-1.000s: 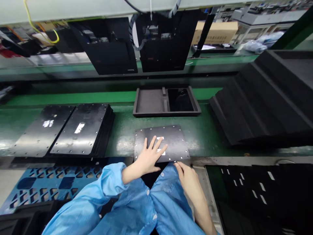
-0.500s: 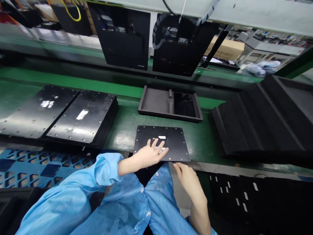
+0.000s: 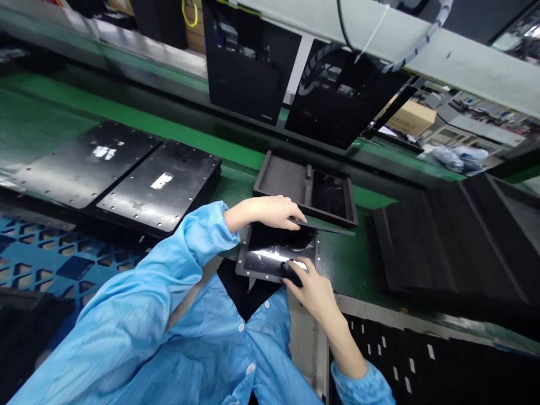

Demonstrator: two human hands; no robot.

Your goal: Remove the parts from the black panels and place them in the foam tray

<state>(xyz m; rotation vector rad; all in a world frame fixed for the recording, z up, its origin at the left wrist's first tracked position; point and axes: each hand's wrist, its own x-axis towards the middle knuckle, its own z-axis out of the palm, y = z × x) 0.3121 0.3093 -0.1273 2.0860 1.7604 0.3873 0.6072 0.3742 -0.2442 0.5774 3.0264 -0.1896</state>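
My left hand (image 3: 274, 212) is closed on the near edge of a thin dark panel (image 3: 327, 228), seen almost edge-on and raised. Below it, on the bench, a flat black plate with a glossy face (image 3: 270, 256) reflects a bright streak; small fasteners dot its grey rim. My right hand (image 3: 310, 284) is at the plate's near right part, thumb and fingers apart. A black patch shows between those fingers; whether it is a reflection or an object, I cannot tell. Just behind lies a dark foam tray (image 3: 282, 174) with a glossy black piece (image 3: 329, 194) in its right compartment.
Stacked black plates (image 3: 162, 183) with white labels lie left on the green bench (image 3: 340, 264). A tall pile of dark foam trays (image 3: 439, 242) stands right. Black upright panels (image 3: 253, 67) with cables are behind. Blue lattice (image 3: 46, 253) lies at lower left.
The labelled face under my left hand is out of view; a glossy face shows there now. My left hand has moved up and right, gripping a raised panel. My right hand has moved onto the plate.
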